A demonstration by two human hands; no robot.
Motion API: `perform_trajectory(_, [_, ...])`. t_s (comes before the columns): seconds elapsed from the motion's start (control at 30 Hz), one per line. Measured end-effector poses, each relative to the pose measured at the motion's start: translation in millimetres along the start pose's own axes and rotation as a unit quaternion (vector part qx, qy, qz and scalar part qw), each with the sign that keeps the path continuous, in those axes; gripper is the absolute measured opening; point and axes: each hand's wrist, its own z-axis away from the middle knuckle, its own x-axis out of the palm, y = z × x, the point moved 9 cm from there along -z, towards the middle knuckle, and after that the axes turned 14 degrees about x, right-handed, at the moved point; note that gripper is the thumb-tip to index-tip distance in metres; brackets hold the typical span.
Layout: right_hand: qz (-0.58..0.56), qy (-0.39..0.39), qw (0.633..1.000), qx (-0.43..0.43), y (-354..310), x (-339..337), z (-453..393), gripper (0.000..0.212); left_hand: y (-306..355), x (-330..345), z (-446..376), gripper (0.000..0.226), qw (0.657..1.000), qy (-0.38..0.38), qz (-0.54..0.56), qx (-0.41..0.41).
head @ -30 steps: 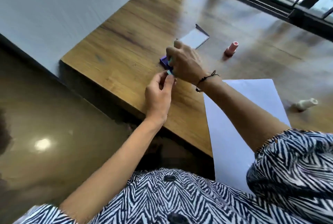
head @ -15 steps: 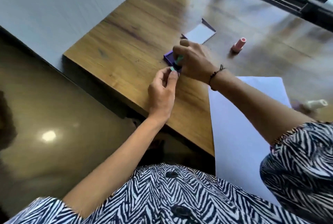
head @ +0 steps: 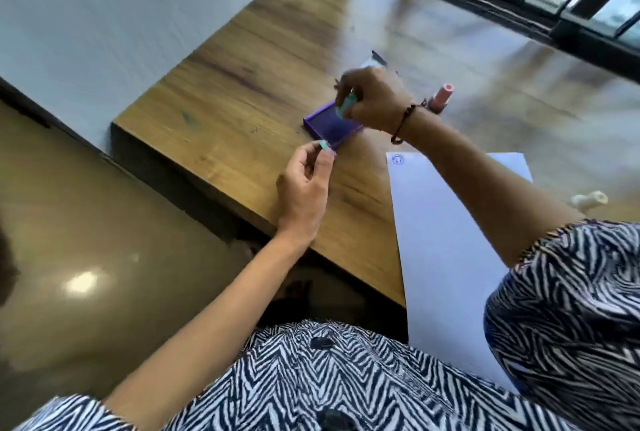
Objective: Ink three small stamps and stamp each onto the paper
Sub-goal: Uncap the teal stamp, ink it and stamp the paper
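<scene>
One blue print (head: 398,159) marks the white paper sheet (head: 446,229); your right hand (head: 375,99) pinches the mint-green plastic stamp (head: 346,105) over the purple ink pad (head: 332,125), your left hand (head: 304,184) at its 6 o'clock pinching the mint-green cap (head: 323,144); two prints remain.

- Bare wooden table (head: 242,84) lies open left of and beyond the purple ink pad (head: 332,125).
- Right hand (head: 375,101) hangs over the pad's far side; its forearm crosses the paper's (head: 450,240) far corner.
- Left hand (head: 304,184) crowds the pad's near corner.
- Pink stamp (head: 440,98) stands just behind the right wrist; white stamp (head: 588,202) lies near the paper's right edge.
</scene>
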Motion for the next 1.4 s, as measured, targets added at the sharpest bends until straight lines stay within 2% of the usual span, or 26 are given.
perform_trajectory(0.1, [0.01, 0.028, 1.0, -0.008, 2, 7, 14, 0.021, 0, 1, -1, 0.015, 1.0, -0.004, -0.003, 0.0])
perform_trajectory(0.23, [0.048, 0.008, 0.999, -0.013, 1, 3, 5, 0.018, 2, 5, 0, 0.016, 1.0, -0.02, 0.02, 0.001])
perform_trajectory(0.37, [0.046, 0.052, 0.998, 0.001, 7, -1, 2, 0.019, 0, 6, -1, 0.02, 0.999, -0.028, 0.028, 0.001])
perform_trajectory(0.47, [0.063, 0.035, 0.997, 0.013, 10, 0, -3, 0.018, 1, 8, 0, 0.022, 0.999, -0.033, 0.031, 0.002])
perform_trajectory(0.6, [0.043, 0.055, 0.997, 0.019, 11, -8, -6, 0.02, -1, 8, 0, 0.023, 0.999, -0.034, 0.038, -0.006])
perform_trajectory(0.73, [0.079, 0.005, 0.997, 0.024, 8, -7, -10, 0.018, -1, 9, 1, 0.02, 0.999, -0.039, 0.037, -0.007])
perform_trajectory(0.9, [0.076, 0.023, 0.997, 0.009, -3, 1, -2, 0.019, 4, 9, -2, 0.014, 0.999, -0.039, 0.034, 0.003])
perform_trajectory(1.27, [0.08, -0.011, 0.996, 0.022, -10, 2, -5, 0.022, 2, 9, 1, 0.014, 0.999, -0.037, 0.033, -0.008])
perform_trajectory(1.4, [0.1, -0.028, 0.994, -0.021, -27, 15, 5, 0.022, 1, 9, 0, 0.009, 0.999, -0.036, 0.032, -0.01])
